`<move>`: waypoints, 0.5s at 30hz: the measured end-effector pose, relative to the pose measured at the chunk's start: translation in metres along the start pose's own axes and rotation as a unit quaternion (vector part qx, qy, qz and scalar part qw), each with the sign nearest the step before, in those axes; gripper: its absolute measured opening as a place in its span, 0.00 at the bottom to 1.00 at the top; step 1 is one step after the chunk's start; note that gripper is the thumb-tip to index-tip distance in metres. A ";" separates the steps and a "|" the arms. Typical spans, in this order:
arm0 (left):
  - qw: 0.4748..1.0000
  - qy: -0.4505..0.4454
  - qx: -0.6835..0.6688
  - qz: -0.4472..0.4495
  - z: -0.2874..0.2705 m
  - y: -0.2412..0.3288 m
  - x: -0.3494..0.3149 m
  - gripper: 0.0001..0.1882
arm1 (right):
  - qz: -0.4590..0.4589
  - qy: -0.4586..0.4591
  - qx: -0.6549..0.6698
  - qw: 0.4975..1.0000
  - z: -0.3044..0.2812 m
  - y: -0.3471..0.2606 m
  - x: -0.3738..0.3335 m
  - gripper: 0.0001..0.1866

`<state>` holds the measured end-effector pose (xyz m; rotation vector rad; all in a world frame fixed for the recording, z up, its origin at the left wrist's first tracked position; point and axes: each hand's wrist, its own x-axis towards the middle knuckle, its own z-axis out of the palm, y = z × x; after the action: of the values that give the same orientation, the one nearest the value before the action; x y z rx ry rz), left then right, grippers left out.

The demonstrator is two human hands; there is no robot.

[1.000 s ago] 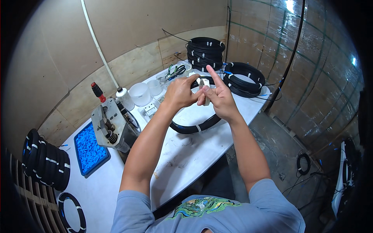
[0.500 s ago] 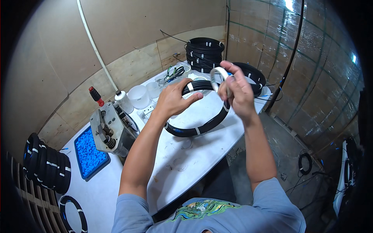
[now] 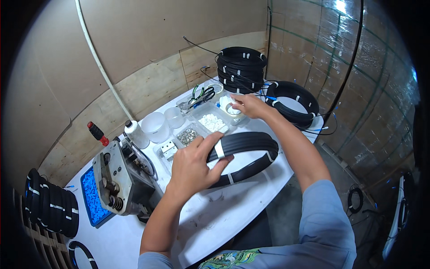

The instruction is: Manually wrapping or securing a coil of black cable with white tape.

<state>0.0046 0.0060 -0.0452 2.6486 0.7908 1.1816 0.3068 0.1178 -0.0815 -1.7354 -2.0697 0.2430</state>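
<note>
A coil of black cable (image 3: 251,142), bound with several white tape bands, is gripped at its left side by my left hand (image 3: 193,168). My fingers wrap over the bundle and the thumb presses from inside, close to one band. The coil tilts above the white table. Farther off, my right hand (image 3: 250,106) has its fingertips on a roll of whitish tape (image 3: 233,112). That roll lies over a clear plastic box holding white material, and my fingers partly cover it.
Boxes of white pieces (image 3: 212,122) and small metal parts (image 3: 187,135) stand mid-table. Scissors (image 3: 204,96) lie behind. A metal press (image 3: 121,179) and blue tray (image 3: 92,193) are left. Stacked cable coils (image 3: 241,74) stand at the back, another coil (image 3: 293,101) at right.
My right hand has carried the tape roll from above the cable coil to the plastic box behind it. The left hand has shifted the coil nearer and lower.
</note>
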 end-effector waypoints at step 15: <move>0.999 -0.040 0.024 -0.016 0.000 -0.002 0.001 0.26 | -0.148 0.066 -0.059 0.985 0.067 0.057 0.025 0.18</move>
<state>0.0044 0.0083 -0.0449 2.6920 0.8564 1.0559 0.3261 0.1627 -0.1585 -1.4381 -2.2435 -0.0837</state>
